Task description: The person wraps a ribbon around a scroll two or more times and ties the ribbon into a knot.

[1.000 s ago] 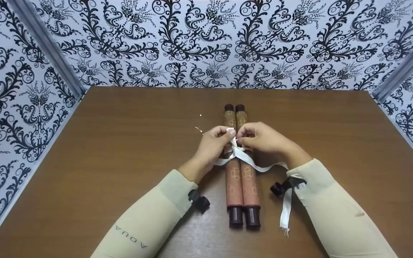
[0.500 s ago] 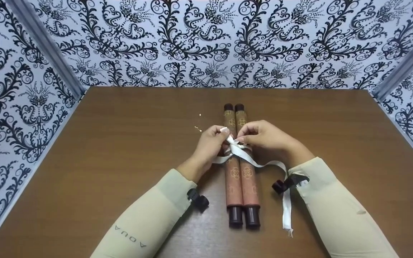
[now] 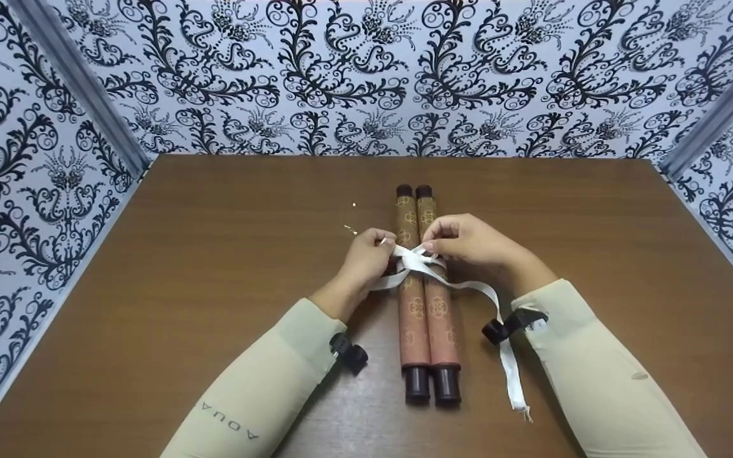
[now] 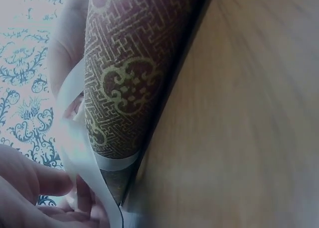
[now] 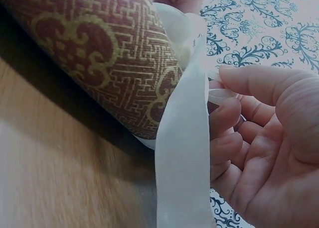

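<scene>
A scroll (image 3: 415, 321) in patterned reddish-brown brocade, rolled from both ends into two parallel rolls with dark end knobs, lies lengthwise on the table. White ribbon (image 3: 414, 261) crosses over its middle and wraps round it. My left hand (image 3: 365, 257) pinches one part of the ribbon at the scroll's left side. On the right, my right hand (image 3: 471, 243) pinches another part between thumb and finger, seen closer in the right wrist view, where the broad ribbon (image 5: 183, 158) hangs in front of the fingers. One long tail trails right past the right wrist, its end frayed.
The brown wooden table (image 3: 214, 254) is backed by walls with a black-and-white scroll pattern (image 3: 366, 76). Small gold specks (image 3: 350, 229) lie left of the scroll. Each sleeve cuff carries a black wrist camera (image 3: 355, 357).
My left hand has drawn its ribbon part left and down, away from the scroll's centre. The crossing lies flatter over the rolls. My right hand barely moves; the loose tail has swung slightly right.
</scene>
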Tool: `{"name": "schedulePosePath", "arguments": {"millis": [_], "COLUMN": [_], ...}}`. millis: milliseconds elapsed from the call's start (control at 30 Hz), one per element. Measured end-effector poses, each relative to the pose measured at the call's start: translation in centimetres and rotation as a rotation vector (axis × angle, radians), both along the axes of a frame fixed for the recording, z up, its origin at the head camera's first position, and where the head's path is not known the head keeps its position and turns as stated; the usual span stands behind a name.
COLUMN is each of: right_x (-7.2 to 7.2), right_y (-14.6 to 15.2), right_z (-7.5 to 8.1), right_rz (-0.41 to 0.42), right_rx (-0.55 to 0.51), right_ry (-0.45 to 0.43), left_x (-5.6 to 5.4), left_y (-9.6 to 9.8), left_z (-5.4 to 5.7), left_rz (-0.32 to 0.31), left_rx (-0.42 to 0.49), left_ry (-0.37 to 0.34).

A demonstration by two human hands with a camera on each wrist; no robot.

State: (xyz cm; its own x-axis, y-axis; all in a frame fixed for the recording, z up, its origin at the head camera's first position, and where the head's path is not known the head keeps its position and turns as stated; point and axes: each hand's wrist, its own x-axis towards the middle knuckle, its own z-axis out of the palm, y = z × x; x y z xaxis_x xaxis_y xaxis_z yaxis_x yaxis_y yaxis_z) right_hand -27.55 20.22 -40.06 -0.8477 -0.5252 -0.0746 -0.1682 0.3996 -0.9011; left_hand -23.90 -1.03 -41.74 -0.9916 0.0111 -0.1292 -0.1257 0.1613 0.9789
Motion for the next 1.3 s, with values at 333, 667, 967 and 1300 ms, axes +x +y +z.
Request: {"name": "schedulePosePath", "arguments": {"millis": [333, 667, 967, 1300], "right_x": [0.3, 0.2, 0.6, 0.7], "right_y": [-0.4, -0.4, -0.6, -0.8], "right_z": [-0.3, -0.3, -0.2, 0.0], "right_rz": [-0.044, -0.015, -0.027, 0.001], "right_rx": [-0.065, -0.043, -0.119, -0.134], "right_ry": [-0.092, -0.029, -0.155, -0.171], "left_x": [0.8, 2.1, 1.7, 1.8], "left_y": [0.2, -1.2, -1.1, -0.5], "left_z": [1.8, 4.5, 3.7, 3.2], "left_rz": [-0.011, -0.584, -0.61, -0.403], "left_rx": [-0.159, -0.76, -0.955, -0.805], "left_ry": [0.44, 0.774, 0.705, 0.581]}}
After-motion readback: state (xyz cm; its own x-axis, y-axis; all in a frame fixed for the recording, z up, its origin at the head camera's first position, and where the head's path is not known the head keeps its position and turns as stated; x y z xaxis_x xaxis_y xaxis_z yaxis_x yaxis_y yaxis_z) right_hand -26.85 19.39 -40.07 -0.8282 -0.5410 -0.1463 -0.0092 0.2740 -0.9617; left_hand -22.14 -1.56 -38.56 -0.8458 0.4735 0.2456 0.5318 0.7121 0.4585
